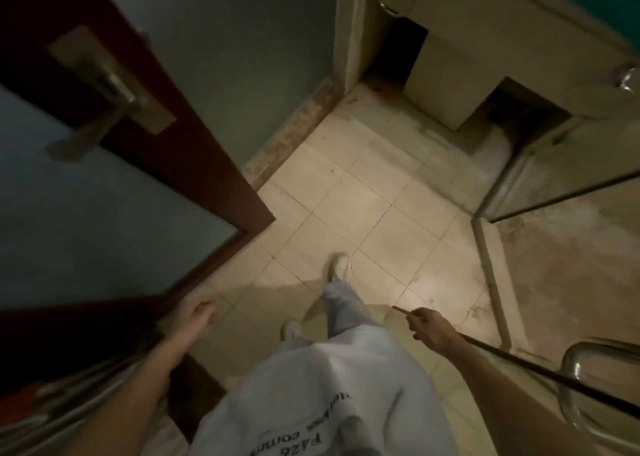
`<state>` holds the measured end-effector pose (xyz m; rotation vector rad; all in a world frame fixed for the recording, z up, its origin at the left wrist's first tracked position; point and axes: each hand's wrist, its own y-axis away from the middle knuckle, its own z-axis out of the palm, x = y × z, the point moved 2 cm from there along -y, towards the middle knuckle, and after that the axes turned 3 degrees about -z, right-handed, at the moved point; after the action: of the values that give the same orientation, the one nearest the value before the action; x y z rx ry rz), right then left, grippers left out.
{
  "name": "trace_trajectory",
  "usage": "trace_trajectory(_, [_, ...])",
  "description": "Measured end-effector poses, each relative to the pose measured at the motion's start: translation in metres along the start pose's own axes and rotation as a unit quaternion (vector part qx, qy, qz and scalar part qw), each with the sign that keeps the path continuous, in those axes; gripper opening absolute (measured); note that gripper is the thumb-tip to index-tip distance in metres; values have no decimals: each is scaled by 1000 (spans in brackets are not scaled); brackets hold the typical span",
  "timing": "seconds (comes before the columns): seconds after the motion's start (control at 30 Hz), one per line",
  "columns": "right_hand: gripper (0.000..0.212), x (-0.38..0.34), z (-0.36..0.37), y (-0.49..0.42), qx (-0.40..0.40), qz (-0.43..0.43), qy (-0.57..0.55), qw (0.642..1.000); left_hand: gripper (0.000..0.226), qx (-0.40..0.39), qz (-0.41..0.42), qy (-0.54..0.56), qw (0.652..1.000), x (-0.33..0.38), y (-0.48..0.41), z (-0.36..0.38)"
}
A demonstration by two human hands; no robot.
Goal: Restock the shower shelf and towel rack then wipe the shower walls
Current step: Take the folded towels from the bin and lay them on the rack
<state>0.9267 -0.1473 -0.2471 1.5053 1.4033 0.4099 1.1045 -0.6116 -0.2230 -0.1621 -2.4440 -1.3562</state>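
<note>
I look down at a dim tiled bathroom floor (363,192). My right hand (429,327) is shut on a thin dark rod (554,372) that runs from the hand toward the lower right corner. My left hand (197,313) hangs near the lower edge of the door, fingers curled, with nothing visible in it. The shower area with its wet floor (568,265) lies at the right behind a raised kerb (488,275) and a glass panel (568,178). No shelf or towels are in view.
A dark red door (194,137) with frosted glass and a metal handle (114,92) stands open on the left. A counter with dark openings (450,85) is at the back. A chrome rail (581,379) curves at the lower right. My legs and shoes (339,268) are mid-step.
</note>
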Motion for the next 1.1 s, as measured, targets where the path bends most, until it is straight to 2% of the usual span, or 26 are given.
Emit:
trace_trajectory(0.13, [27,4,-16,-35,2,54,-43,998,20,-3,65,-43,997,107,-38,8])
trace_trajectory(0.3, [27,-18,-76,-89,-11,83,-112,990,19,-26,52,-129,990,195,-58,35])
trace_trajectory(0.43, [18,-51,-156,-132,8,64,-151,986,17,-46,47,-170,983,259,-63,54])
trace_trajectory(0.67, [17,-132,-317,-191,131,-49,-215,966,11,-90,79,-204,972,371,-98,94])
trace_trajectory(0.73, [14,-141,-350,-207,141,-49,-233,961,14,-106,72,-205,970,408,-108,112])
trace_trajectory(0.97, [9,-111,-404,-265,148,63,-216,963,15,-146,75,-179,970,544,-170,181])
trace_trajectory(1.1, [12,-110,-426,-256,125,150,-211,958,17,-163,90,-254,949,637,-204,215])
